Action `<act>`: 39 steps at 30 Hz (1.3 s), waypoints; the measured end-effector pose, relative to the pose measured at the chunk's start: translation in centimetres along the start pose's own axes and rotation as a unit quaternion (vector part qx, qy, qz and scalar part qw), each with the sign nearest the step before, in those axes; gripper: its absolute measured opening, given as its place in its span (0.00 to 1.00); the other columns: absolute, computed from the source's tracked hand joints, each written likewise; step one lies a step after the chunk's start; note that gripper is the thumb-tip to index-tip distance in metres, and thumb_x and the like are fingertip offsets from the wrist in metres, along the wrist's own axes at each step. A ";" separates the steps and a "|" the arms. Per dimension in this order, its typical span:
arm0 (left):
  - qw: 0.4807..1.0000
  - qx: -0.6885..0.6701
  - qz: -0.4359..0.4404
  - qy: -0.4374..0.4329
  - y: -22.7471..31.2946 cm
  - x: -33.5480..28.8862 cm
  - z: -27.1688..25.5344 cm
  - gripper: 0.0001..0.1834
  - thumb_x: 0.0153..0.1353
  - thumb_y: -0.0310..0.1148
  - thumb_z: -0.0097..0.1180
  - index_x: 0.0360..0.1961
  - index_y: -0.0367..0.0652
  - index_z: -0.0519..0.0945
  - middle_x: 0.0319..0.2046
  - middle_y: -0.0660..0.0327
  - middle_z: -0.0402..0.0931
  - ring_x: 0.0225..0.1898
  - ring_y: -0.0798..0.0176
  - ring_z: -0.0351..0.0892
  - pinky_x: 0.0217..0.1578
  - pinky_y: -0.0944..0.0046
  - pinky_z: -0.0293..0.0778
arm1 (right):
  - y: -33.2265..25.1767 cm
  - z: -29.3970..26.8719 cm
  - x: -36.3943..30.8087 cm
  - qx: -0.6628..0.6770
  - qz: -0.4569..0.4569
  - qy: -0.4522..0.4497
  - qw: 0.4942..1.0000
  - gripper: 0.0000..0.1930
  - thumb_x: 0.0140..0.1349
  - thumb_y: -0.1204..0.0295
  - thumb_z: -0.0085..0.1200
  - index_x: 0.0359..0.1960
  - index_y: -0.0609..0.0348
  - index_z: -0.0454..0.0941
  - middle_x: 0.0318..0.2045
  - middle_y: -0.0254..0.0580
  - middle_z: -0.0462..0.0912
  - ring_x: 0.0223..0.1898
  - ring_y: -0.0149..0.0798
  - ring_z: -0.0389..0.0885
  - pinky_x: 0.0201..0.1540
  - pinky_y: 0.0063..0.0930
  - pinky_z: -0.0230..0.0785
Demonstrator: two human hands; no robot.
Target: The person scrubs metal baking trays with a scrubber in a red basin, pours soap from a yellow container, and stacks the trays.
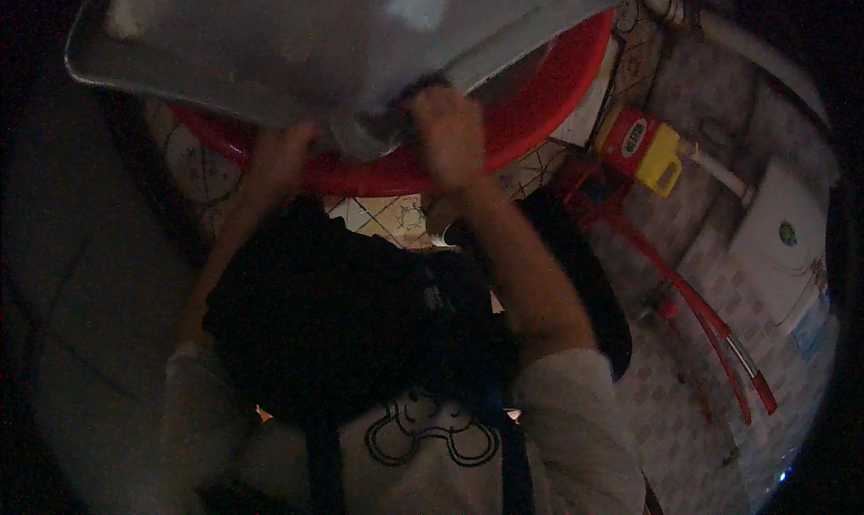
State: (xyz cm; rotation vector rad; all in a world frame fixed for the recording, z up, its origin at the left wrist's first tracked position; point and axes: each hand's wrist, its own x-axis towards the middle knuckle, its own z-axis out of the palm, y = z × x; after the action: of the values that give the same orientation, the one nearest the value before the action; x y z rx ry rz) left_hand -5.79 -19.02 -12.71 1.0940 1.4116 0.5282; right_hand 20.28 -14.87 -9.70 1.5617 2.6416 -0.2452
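A large grey, smooth panel with rounded corners (261, 38) leans over a round red basin (558, 97) in front of me. My left hand (286, 151) is at the panel's near edge, its blurred fingers closed there. My right hand (448, 133) is closed on a dark, soft-looking pad (427, 85), pressed against the panel near its lower edge. Dim light hides the pad's exact kind. Beside the right hand, a pale, shiny patch lies at the panel's lower edge; I cannot make out what it is.
To the right stand a yellow and red jug (661, 160) and a red-handled tool (688, 295). Farther right is a white panel with a green round mark (778, 245), near a pale pipe (720, 169). Patterned floor tiles (387, 218) show below the basin.
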 end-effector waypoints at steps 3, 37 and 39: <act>0.991 -0.126 -0.004 0.038 0.9 0.1 1.3 0.14 0.50 0.26 0.61 0.39 0.43 0.76 0.35 0.50 0.78 0.36 0.47 0.78 0.37 0.55 0.74 | 10.4 -3.1 4.6 -0.021 -0.013 0.121 0.992 0.10 0.49 0.74 0.52 0.36 0.53 0.77 0.37 0.42 0.78 0.42 0.47 0.76 0.44 0.44 0.66; 0.898 -0.255 -0.260 0.247 1.2 -1.6 -3.3 0.24 0.64 0.45 0.47 0.55 0.40 0.71 0.46 0.52 0.74 0.48 0.52 0.73 0.49 0.54 0.68 | 31.0 -9.3 14.0 -0.044 0.061 0.154 0.985 0.15 0.47 0.72 0.58 0.40 0.56 0.79 0.40 0.47 0.80 0.45 0.53 0.76 0.49 0.41 0.68; 0.877 -0.304 -0.142 0.344 6.3 -3.5 -6.9 0.27 0.63 0.48 0.48 0.57 0.40 0.70 0.48 0.53 0.74 0.48 0.51 0.73 0.51 0.53 0.67 | 29.0 -7.9 13.9 -0.017 0.025 0.196 0.980 0.14 0.48 0.69 0.58 0.38 0.56 0.79 0.39 0.48 0.81 0.42 0.52 0.78 0.47 0.42 0.70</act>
State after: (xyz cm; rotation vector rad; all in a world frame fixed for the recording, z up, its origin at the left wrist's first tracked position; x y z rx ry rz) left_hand -10.97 -17.13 -4.41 0.1633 1.7884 1.1216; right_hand 39.14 12.17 -6.80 1.8249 2.8611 0.1276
